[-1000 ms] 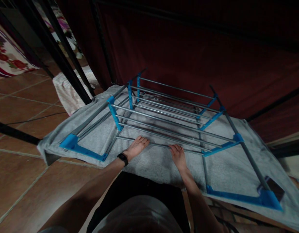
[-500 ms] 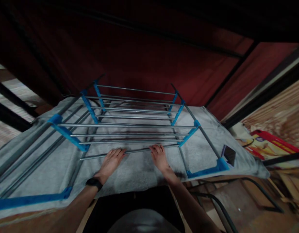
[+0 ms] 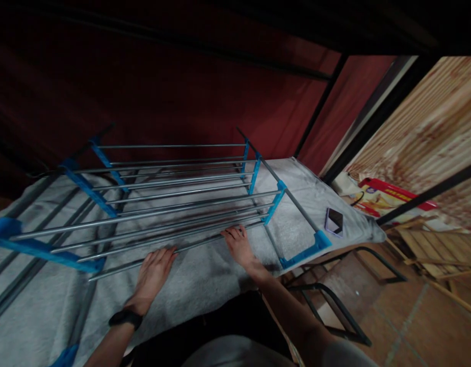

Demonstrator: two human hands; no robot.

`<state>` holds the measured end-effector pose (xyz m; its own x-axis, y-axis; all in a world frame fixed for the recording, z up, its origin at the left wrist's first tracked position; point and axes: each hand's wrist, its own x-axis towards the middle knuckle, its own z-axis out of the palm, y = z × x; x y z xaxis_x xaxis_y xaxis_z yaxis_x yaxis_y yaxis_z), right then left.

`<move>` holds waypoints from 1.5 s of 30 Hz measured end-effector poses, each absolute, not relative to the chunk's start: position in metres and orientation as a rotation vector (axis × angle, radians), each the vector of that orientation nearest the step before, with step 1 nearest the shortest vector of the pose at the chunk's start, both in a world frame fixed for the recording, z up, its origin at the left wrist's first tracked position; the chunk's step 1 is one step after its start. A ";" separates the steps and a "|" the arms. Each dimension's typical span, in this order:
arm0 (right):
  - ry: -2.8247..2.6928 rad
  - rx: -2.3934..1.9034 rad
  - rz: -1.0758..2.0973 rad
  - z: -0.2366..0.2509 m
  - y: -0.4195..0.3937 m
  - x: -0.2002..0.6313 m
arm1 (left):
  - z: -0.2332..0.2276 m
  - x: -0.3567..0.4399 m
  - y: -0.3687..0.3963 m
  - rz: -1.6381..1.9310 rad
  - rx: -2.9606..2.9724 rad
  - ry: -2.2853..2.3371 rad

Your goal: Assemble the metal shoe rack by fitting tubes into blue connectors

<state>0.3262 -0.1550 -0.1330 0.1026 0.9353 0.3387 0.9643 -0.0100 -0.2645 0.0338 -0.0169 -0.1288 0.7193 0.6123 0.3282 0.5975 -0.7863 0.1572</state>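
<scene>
A rack of grey metal rods (image 3: 174, 196) joined by blue plastic connectors (image 3: 274, 202) lies on a grey towel (image 3: 205, 280) spread over a table. My left hand (image 3: 153, 272) rests flat on the towel with its fingertips against the nearest loose rod (image 3: 197, 243). My right hand (image 3: 240, 245) lies palm down at the same rod, fingers touching it near the blue connector. A black band sits on my left wrist (image 3: 125, 318).
A phone (image 3: 334, 221) lies on the towel's right corner. A blue corner piece (image 3: 308, 251) marks the frame's near right end. Dark red fabric walls with black poles stand behind. To the right are a black metal chair frame (image 3: 335, 306), tiled floor and a red printed box (image 3: 388, 199).
The view has swung to the right, so the rack now sits left of centre. Both hands stay at the nearest rod, which now lies more slanted, its left end nearer me.
</scene>
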 end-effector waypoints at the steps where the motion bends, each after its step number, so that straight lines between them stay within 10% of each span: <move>1: -1.848 -1.967 -0.094 -0.133 -0.155 0.327 | -0.129 0.034 -0.016 0.570 2.881 1.016; 45: -1.890 -1.980 -0.113 -0.124 -0.146 0.340 | -0.128 0.041 -0.015 0.578 2.962 1.035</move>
<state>0.3405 -0.1458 -0.1237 0.0827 0.9414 0.3271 0.9736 -0.0062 -0.2284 0.0414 -0.0147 -0.1283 0.7240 0.5934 0.3517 0.6110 -0.7883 0.0724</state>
